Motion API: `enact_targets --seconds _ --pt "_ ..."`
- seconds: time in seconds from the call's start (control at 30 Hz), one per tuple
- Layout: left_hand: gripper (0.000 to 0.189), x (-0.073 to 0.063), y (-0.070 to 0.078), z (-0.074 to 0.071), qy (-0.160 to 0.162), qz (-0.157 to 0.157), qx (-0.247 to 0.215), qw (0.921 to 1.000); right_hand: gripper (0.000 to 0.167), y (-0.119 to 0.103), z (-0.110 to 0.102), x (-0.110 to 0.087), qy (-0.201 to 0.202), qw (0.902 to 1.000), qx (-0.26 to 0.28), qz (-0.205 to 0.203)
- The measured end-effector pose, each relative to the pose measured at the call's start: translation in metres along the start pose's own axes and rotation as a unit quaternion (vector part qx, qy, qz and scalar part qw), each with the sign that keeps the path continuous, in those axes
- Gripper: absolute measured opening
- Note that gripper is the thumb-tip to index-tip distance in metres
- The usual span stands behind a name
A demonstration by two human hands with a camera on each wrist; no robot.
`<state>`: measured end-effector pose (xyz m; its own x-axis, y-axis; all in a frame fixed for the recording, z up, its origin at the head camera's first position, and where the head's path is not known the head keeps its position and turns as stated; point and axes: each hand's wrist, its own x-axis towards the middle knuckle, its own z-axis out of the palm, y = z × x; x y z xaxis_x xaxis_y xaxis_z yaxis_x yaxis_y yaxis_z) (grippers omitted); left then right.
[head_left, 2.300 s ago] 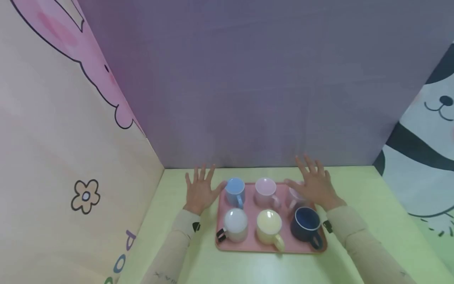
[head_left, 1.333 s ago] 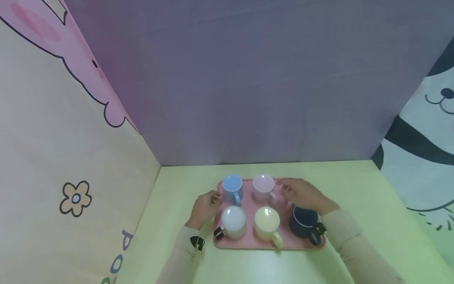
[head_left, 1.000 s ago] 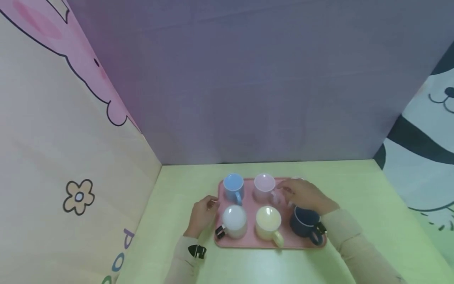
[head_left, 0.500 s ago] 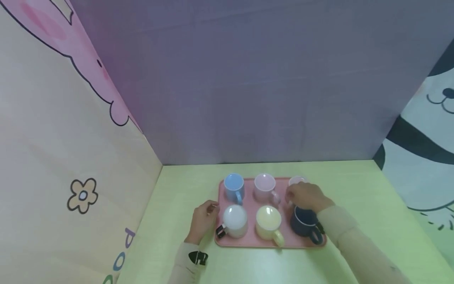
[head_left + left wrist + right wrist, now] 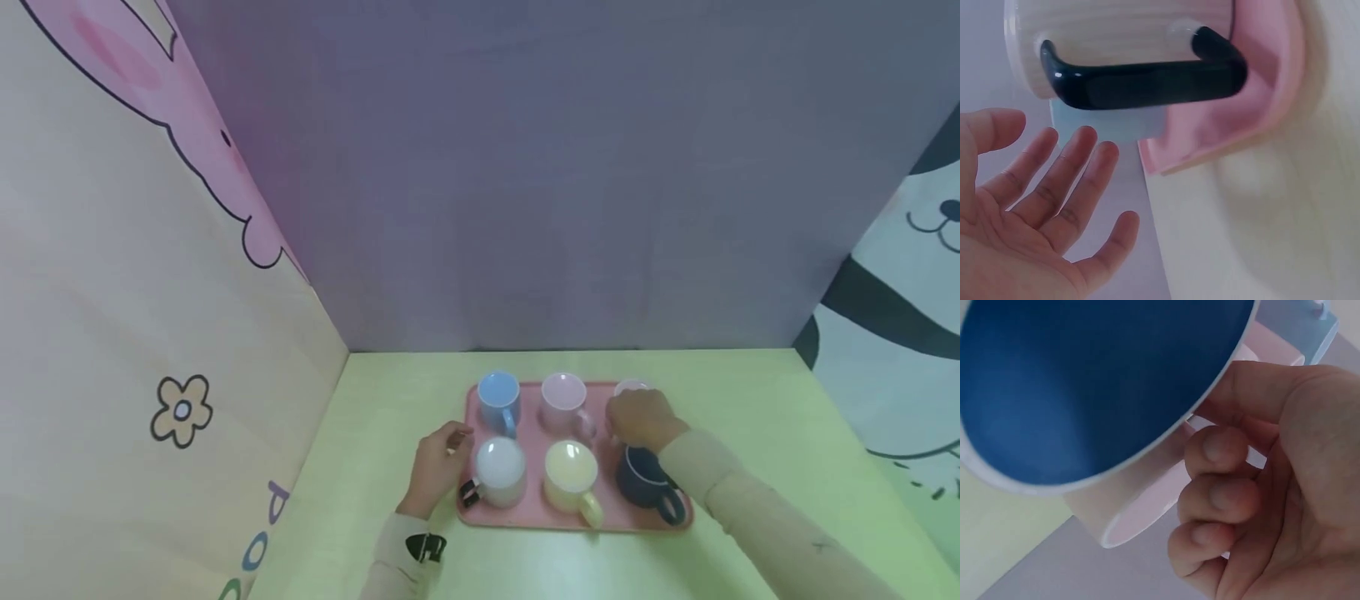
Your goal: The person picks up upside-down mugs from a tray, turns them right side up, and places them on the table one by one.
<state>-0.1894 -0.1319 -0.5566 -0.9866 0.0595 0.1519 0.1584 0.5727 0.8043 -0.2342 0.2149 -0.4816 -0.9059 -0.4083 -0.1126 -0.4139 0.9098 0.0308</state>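
On a pink tray [image 5: 528,518] stand several mugs in two rows. My right hand [image 5: 643,418] is at the pale pink mug [image 5: 632,385] at the back right. In the right wrist view its fingers [image 5: 1219,497] curl in at that mug's handle side, which they mostly hide, and the navy mug [image 5: 1097,381] fills the upper left. My left hand [image 5: 437,467] is beside the tray's left edge, fingers loosely bent. The left wrist view shows its palm bare below the black handle [image 5: 1147,84] of the white mug [image 5: 1116,31], apart from it.
A blue mug [image 5: 498,400] and another pink mug [image 5: 562,404] share the back row. A yellow mug [image 5: 570,477] stands at front centre. The pale table [image 5: 757,442] meets a grey-purple wall [image 5: 555,208] behind, with printed panels at both sides.
Both hands first spread over the tray's ends, then came down. My right hand has shifted slightly right and its fingers have curled at the back-right mug. The mugs keep their places on the tray.
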Motion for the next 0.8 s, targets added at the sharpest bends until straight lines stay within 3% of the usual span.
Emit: enact_targets --seconds 0.33,0.57,0.8 --pt "0.018 0.004 0.017 0.002 -0.007 -0.009 0.010 0.9999 0.038 -0.009 0.002 -0.002 0.011 0.9952 -0.097 -0.003" --pt "0.021 0.004 0.025 0.002 -0.012 -0.018 0.009 0.9997 0.028 -0.022 -0.002 -0.007 0.036 0.9906 -0.131 0.017" --pt "0.023 0.006 0.030 0.006 -0.009 0.005 -0.004 0.9999 0.025 -0.027 0.003 -0.008 0.060 0.9844 -0.164 0.024"
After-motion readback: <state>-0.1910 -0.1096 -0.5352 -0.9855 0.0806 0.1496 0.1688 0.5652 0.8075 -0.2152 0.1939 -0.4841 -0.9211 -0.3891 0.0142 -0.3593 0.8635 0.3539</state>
